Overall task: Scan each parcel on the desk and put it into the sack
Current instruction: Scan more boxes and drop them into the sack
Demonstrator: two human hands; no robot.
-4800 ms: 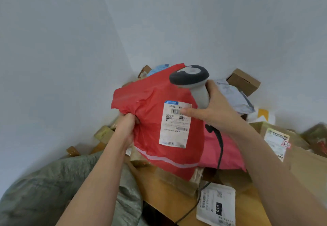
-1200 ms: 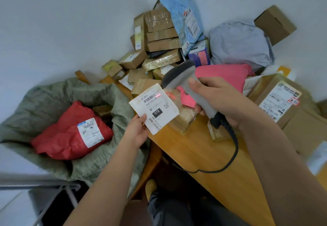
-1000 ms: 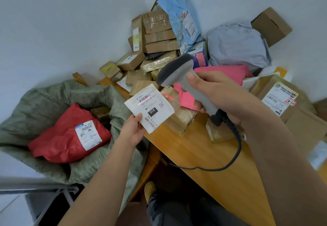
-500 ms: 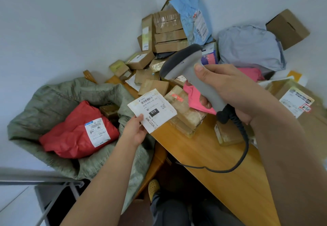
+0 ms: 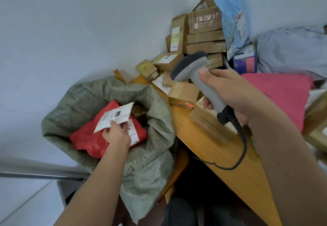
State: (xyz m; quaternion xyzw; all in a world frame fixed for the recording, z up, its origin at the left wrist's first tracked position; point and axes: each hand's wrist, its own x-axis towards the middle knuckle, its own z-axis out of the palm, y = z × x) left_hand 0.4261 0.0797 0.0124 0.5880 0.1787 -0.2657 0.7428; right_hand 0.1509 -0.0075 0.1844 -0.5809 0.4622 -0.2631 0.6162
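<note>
Two hands: both in view, each one holds a thing.
Left hand (image 5: 115,134): it is over the open mouth of the sack, and its grip pinches the lower edge of the small white parcel between thumb and fingers.
Small white parcel (image 5: 115,116): flat, with a printed label facing up; it is tilted and hangs above the red parcel, inside the ring of the sack opening.
Right hand (image 5: 230,94): its grip is curled round the handle of the scanner, with the thumb lying on top of the handle.
Scanner (image 5: 196,77): grey, with a dark head that points left and down; a black cable (image 5: 242,147) goes from the handle end down over the table.
Sack (image 5: 150,163): grey-green woven cloth, open at the top, it stands at the left end of the table and touches its edge.
Red parcel (image 5: 85,139): a soft bag with a white label, it lies inside the sack.
Table (image 5: 226,158): light wood; many parcels are on it.
Brown boxes (image 5: 203,31): taped cartons stacked in the corner against the wall.
Blue bag (image 5: 233,22): it leans on the stack of boxes.
Pink bag (image 5: 283,94): it lies behind the right hand.
Grey bag (image 5: 292,48): it is beyond the pink bag, near the wall.
</note>
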